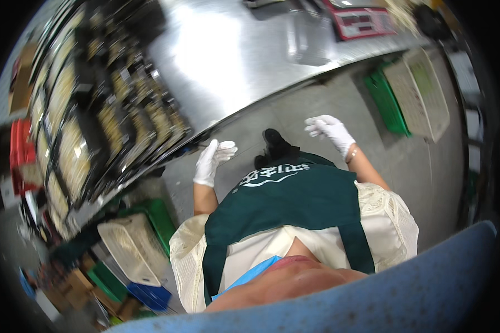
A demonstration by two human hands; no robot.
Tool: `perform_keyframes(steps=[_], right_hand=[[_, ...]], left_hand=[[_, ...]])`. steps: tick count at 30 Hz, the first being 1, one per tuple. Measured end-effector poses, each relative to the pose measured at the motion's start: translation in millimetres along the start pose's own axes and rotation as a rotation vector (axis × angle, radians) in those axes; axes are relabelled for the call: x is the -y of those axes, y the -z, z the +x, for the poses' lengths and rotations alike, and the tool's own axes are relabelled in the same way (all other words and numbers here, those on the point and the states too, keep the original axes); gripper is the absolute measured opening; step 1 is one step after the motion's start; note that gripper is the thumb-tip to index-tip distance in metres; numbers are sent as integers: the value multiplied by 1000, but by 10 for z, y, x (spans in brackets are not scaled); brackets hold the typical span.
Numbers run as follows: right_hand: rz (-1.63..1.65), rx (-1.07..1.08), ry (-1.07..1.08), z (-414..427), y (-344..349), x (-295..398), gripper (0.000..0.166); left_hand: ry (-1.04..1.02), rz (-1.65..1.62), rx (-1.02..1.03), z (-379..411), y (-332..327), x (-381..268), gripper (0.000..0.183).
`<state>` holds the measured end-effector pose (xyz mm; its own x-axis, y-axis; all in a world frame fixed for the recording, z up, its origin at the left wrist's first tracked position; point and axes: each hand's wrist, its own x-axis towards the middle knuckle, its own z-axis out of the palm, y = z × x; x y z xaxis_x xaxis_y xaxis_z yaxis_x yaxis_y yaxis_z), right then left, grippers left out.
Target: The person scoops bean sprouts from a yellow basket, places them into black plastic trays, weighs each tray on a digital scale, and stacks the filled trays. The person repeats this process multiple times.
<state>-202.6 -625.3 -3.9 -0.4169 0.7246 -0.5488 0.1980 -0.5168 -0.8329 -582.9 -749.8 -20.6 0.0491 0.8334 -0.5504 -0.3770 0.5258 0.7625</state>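
My left hand (215, 161), in a white glove, hovers beside the near edge of the steel table (258, 83), fingers apart and nothing in it. My right hand (330, 132), also white-gloved, hangs over the floor with its fingers loosely bent and holds nothing. Stacked on the table at the left are many black trays of pale food (73, 150) under clear film, closer to my left hand. At the table's far right lies a red-framed device (364, 23), next to clear plastic containers (310, 41), blurred.
Right of my right hand, a white plastic crate (425, 95) and a green crate (385, 100) stand on the floor. Another white crate (133, 245) and green crate (158, 220) are at lower left, near cardboard boxes (77, 287). A red crate (21, 145) sits at far left.
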Motion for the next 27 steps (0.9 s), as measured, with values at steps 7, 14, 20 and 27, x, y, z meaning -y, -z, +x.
perform_keyframes(steps=[7, 14, 20, 27], right_hand=[[178, -11, 71, -351, 405, -224, 28], [-275, -344, 70, -873, 1959, -479, 30], [-42, -417, -41, -984, 3038, -547, 27], [22, -476, 222, -45, 3898, 358, 21]], left_hand=[[233, 9, 169, 285, -1256, 66, 46], [302, 68, 250, 1123, -2641, 357, 43], [272, 282, 367, 1660, -3816, 149, 39], [116, 202, 453, 2394, -4477, -681, 40]])
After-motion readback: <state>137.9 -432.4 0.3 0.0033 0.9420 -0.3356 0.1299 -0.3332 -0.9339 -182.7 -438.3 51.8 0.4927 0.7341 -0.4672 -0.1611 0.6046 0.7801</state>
